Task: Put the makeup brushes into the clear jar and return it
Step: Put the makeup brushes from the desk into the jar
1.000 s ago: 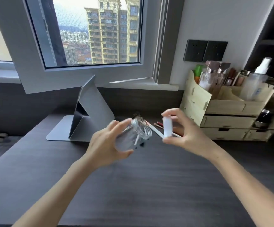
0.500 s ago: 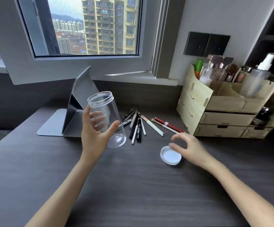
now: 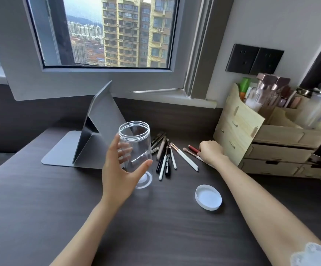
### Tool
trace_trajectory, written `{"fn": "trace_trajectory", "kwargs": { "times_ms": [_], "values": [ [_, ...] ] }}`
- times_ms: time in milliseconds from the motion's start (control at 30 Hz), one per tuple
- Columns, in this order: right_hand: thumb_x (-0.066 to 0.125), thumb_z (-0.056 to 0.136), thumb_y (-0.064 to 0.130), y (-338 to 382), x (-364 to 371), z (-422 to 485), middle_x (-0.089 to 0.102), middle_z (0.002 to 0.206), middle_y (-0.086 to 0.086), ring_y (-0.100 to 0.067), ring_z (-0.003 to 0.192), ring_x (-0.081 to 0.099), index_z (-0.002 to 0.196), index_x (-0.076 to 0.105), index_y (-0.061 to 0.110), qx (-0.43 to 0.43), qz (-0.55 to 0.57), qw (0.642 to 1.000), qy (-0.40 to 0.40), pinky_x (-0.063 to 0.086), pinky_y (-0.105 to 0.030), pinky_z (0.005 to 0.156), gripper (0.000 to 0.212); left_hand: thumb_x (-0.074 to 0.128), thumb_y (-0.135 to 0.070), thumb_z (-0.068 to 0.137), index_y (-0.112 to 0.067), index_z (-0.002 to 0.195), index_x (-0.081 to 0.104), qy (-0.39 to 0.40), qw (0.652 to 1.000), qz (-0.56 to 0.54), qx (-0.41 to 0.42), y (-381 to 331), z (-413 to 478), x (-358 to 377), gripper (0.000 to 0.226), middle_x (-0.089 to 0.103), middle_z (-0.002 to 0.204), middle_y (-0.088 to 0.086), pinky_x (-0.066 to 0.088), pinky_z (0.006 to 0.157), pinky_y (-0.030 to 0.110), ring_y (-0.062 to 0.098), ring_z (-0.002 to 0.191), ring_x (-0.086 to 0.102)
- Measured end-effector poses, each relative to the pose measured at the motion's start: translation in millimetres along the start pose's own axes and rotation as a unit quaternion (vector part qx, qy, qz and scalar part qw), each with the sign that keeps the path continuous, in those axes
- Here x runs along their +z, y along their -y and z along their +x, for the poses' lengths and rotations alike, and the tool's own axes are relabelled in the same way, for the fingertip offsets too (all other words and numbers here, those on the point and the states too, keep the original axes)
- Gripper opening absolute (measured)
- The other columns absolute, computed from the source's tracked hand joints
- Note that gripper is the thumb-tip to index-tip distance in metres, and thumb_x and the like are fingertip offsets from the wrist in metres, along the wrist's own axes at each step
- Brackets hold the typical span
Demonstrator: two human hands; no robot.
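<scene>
My left hand point(image 3: 119, 169) grips the clear jar point(image 3: 136, 150), which stands upright and open-mouthed with nothing inside, its base at the dark desk. Its white lid point(image 3: 208, 197) lies upside down on the desk to the right. Several makeup brushes point(image 3: 167, 156) lie in a loose fan just behind and right of the jar. My right hand point(image 3: 211, 151) rests on the rightmost ones, its fingers curled over a red-handled brush point(image 3: 193, 148) and a pink-tipped white one; whether it has lifted them I cannot tell.
A grey folding mirror stand point(image 3: 90, 139) sits behind the jar on the left. A wooden drawer organiser point(image 3: 261, 135) filled with bottles stands at the right, close to my right hand. The open window sash point(image 3: 98, 81) juts over the desk's back.
A second ago both hands held jar and lid in the air. The lid now lies on the desk, the jar came down upright, and my right hand moved from the lid to the brushes.
</scene>
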State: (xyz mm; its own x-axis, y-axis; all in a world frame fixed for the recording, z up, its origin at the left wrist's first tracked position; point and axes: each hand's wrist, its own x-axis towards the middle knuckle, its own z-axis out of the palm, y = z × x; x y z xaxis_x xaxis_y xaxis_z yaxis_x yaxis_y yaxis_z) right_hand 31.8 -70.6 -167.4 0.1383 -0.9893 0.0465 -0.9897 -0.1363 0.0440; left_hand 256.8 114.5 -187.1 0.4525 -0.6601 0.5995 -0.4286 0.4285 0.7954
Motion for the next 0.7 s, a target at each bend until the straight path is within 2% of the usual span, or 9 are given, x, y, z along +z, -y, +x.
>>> {"fn": "trace_trajectory", "kwargs": {
  "times_ms": [100, 200, 233, 333, 367, 433, 500, 533, 700],
  "values": [
    [0.053, 0.091, 0.019, 0.5, -7.5, -1.6, 0.067, 0.108, -0.016, -0.034, 0.102, 0.06, 0.105, 0.064, 0.005, 0.019, 0.017, 0.999, -0.045, 0.045, -0.032, 0.071, 0.023, 0.083, -0.044, 0.057, -0.033, 0.137, 0.033, 0.003, 1.0, 0.009, 0.018, 0.3, 0.3, 0.2, 0.095, 0.054, 0.115, -0.017, 0.049, 0.086, 0.021, 0.009, 0.102, 0.06],
    [0.054, 0.091, 0.017, 1.3, -37.9, -16.3, 0.065, 0.101, -0.013, -0.033, 0.093, 0.063, 0.109, 0.058, 0.001, 0.048, 0.24, 0.944, -0.222, 0.044, -0.031, 0.067, 0.024, 0.086, -0.038, 0.058, -0.036, 0.137, 0.032, 0.01, 0.999, 0.013, 0.035, 0.0, 0.5, 0.5, 0.095, 0.055, 0.114, -0.011, 0.046, 0.086, 0.015, 0.007, 0.102, 0.059],
    [0.056, 0.09, 0.015, 4.2, -51.9, -26.2, 0.064, 0.095, -0.01, -0.029, 0.087, 0.066, 0.108, 0.056, 0.003, 0.038, 0.371, 0.891, -0.259, 0.045, -0.031, 0.066, 0.022, 0.086, -0.037, 0.058, -0.035, 0.137, 0.032, 0.012, 0.999, 0.019, 0.044, -0.2, 0.4, 0.6, 0.095, 0.055, 0.114, -0.009, 0.046, 0.086, 0.014, 0.006, 0.102, 0.059],
    [0.06, 0.086, 0.004, 19.5, -90.4, -73.0, 0.065, 0.075, 0.003, -0.008, 0.06, 0.068, 0.108, 0.042, 0.011, -0.044, 0.708, 0.657, -0.256, 0.055, -0.027, 0.055, 0.029, 0.082, -0.041, 0.059, -0.033, 0.137, 0.033, 0.02, 0.996, 0.049, 0.074, -2.4, 0.7, 0.9, 0.093, 0.054, 0.115, -0.006, 0.042, 0.088, 0.011, -0.001, 0.104, 0.055],
    [0.06, 0.086, 0.001, 26.3, -98.8, -89.3, 0.067, 0.072, 0.003, -0.008, 0.059, 0.068, 0.112, 0.039, 0.013, -0.075, 0.759, 0.604, -0.232, 0.055, -0.024, 0.054, 0.036, 0.08, -0.042, 0.06, -0.034, 0.138, 0.032, 0.026, 0.994, 0.063, 0.083, -3.5, 1.1, 0.8, 0.091, 0.053, 0.115, -0.008, 0.041, 0.088, 0.009, -0.004, 0.105, 0.053],
    [0.059, 0.086, -0.003, 42.9, -110.0, -119.3, 0.068, 0.077, -0.003, -0.011, 0.061, 0.069, 0.118, 0.036, 0.018, -0.122, 0.801, 0.554, -0.194, 0.057, -0.024, 0.056, 0.045, 0.076, -0.044, 0.062, -0.037, 0.137, 0.03, 0.041, 0.988, 0.102, 0.109, -6.0, 1.0, -0.5, 0.088, 0.047, 0.116, -0.015, 0.039, 0.086, 0.005, -0.01, 0.104, 0.049],
    [0.056, 0.086, -0.006, 57.5, -110.0, -140.8, 0.066, 0.082, -0.01, -0.014, 0.063, 0.069, 0.116, 0.038, 0.021, -0.165, 0.789, 0.565, -0.177, 0.059, -0.026, 0.06, 0.044, 0.071, -0.047, 0.064, -0.035, 0.137, 0.031, 0.054, 0.978, 0.146, 0.142, -7.8, 0.0, -2.1, 0.084, 0.044, 0.118, -0.016, 0.038, 0.082, 0.003, -0.01, 0.102, 0.046],
    [0.055, 0.087, -0.006, 63.0, -105.9, -147.9, 0.067, 0.082, -0.01, -0.014, 0.064, 0.069, 0.112, 0.04, 0.02, -0.189, 0.765, 0.592, -0.172, 0.059, -0.027, 0.061, 0.039, 0.071, -0.048, 0.065, -0.032, 0.137, 0.032, 0.058, 0.973, 0.161, 0.153, -8.4, -0.8, -2.8, 0.083, 0.044, 0.12, -0.015, 0.038, 0.081, 0.004, -0.008, 0.102, 0.046],
    [0.053, 0.09, 0.026, 74.7, -62.8, -158.6, 0.072, 0.084, 0.004, -0.01, 0.081, 0.068, 0.105, 0.057, 0.025, -0.237, 0.524, 0.794, -0.197, 0.056, -0.034, 0.074, 0.016, 0.074, -0.039, 0.067, -0.024, 0.134, 0.039, 0.068, 0.949, 0.222, 0.213, -7.6, -4.7, -5.6, 0.077, 0.045, 0.121, -0.007, 0.044, 0.077, 0.017, 0.009, 0.101, 0.052]
  ]
}}
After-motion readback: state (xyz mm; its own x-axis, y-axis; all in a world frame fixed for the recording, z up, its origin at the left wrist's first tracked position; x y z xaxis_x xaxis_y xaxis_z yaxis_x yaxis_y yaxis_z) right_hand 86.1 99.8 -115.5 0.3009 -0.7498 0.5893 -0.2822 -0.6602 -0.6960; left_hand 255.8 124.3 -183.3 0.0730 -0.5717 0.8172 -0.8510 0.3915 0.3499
